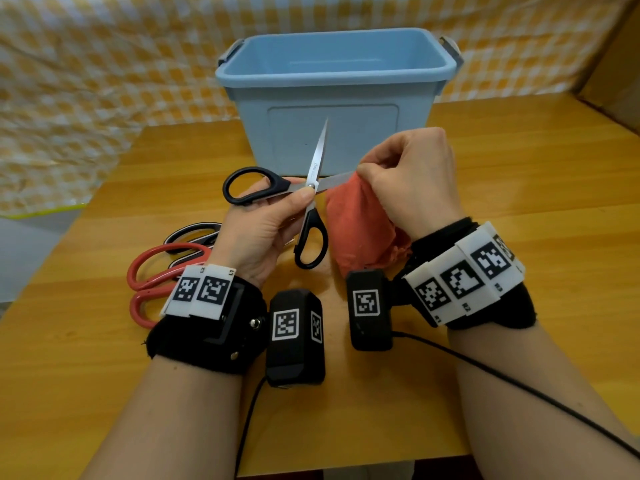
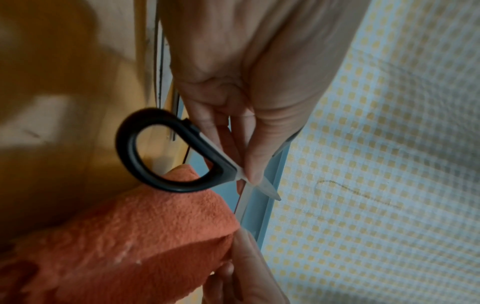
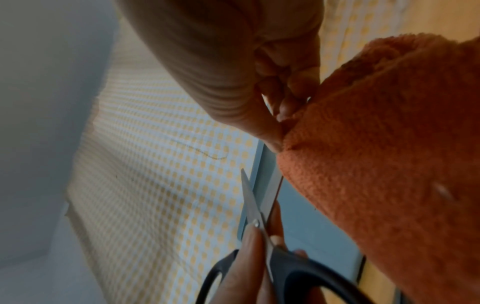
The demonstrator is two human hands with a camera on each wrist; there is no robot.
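My left hand [image 1: 291,202] holds a pair of black-handled scissors [image 1: 317,161] near the pivot, thumb on top. The blades are spread wide: one points up and away, the other points right. My right hand [image 1: 367,173] pinches an orange-red cloth [image 1: 360,230] around that right-pointing blade, whose tip is hidden in the cloth. The left wrist view shows one black handle loop [image 2: 135,158] above the cloth [image 2: 145,236]. In the right wrist view, the right hand's fingers [image 3: 285,107] squeeze the cloth [image 3: 376,154] over the blade [image 3: 272,191].
A light blue plastic bin [image 1: 332,133] stands just behind the hands on the wooden table [image 1: 519,202]. Red-handled scissors [image 1: 156,268] and a black-and-white-handled pair [image 1: 194,233] lie at the left. A yellow checked cloth [image 1: 104,81] hangs behind.
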